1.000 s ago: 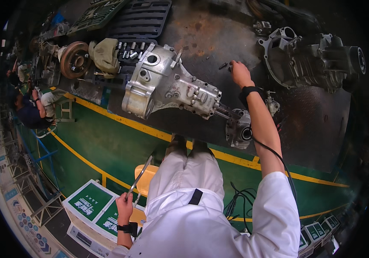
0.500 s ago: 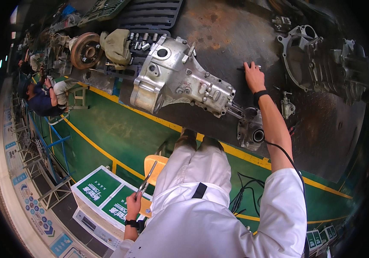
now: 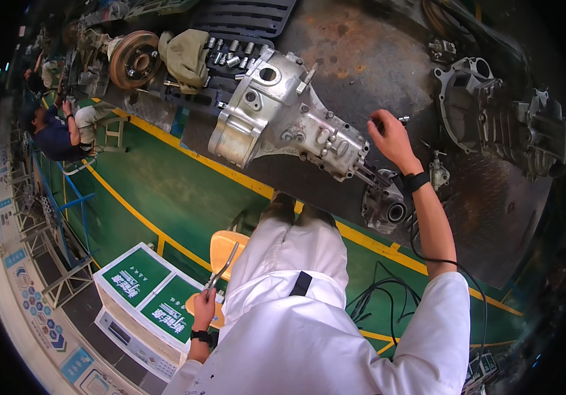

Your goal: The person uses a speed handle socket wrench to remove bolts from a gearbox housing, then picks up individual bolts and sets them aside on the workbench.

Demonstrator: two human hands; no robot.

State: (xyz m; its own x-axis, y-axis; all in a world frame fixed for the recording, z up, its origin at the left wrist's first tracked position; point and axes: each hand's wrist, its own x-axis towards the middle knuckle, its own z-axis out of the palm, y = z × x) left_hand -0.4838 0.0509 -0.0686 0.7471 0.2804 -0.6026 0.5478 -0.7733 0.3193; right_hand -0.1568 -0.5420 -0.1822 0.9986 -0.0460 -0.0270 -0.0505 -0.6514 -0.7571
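My left hand [image 3: 205, 308] is closed around a slender, slightly bent metal hand tool [image 3: 222, 268], held low beside my leg above a small wooden seat [image 3: 229, 249]. Over the bench, my right hand [image 3: 394, 139] has its fingers curled. Something dark shows between its thumb and forefinger, and a small shiny metal end [image 3: 403, 120] appears just beyond the knuckles; what it grips is mostly hidden. Left of this hand lies a large silver gearbox housing [image 3: 289, 115], with rods at its narrow end. Below the wrist sits a separate grey cast end cover [image 3: 388, 207] with a round opening.
An open socket tray [image 3: 197, 102] and an olive cloth bag [image 3: 184, 56] lie left of the gearbox, beside a rusty brake drum [image 3: 135, 60]. A dark transmission casing [image 3: 507, 118] stands at right, near a small carburettor-like part [image 3: 438, 172]. Another person [image 3: 59, 135] sits far left.
My right hand has drawn back slightly toward me and its fingers have curled. My left hand still holds the metal tool. The whole view has shifted a little.
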